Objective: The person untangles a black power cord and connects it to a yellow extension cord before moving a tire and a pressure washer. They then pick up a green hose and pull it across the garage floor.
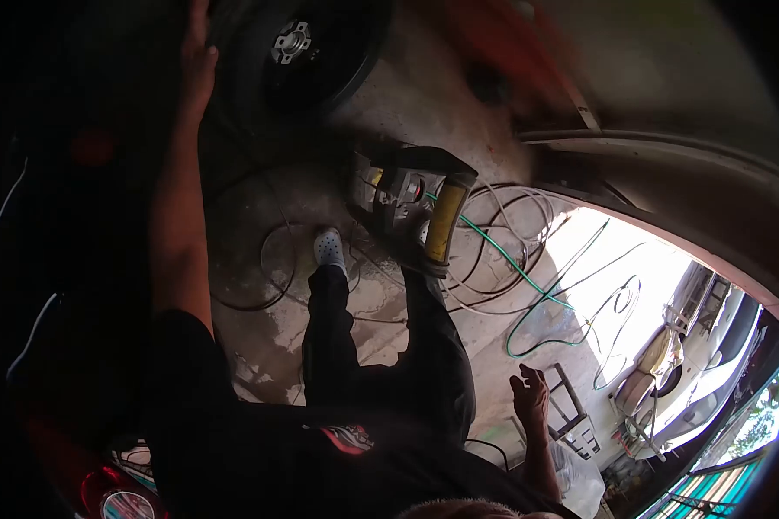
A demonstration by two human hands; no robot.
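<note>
My left hand [199, 69] is stretched far forward at the upper left, beside a dark body that I cannot make out. Its fingers look straight and lie along that edge; the tips run out of view at the top. To its right is a dark wheel [292, 41] with a silver hub centre. At the lower right, my right hand [531, 394] hangs free, its fingers apart and slightly curled with nothing in them. Behind it stands a small metal frame [569, 406], apart from the hand as far as I can tell.
A dark machine [398, 195] with a yellow handle [445, 222] stands by my feet. A green hose [502, 246] and several coiled dark hoses [528, 212] spread over the concrete floor [389, 303]. A red tail light [104, 493] is at lower left, a white car [710, 381] at far right.
</note>
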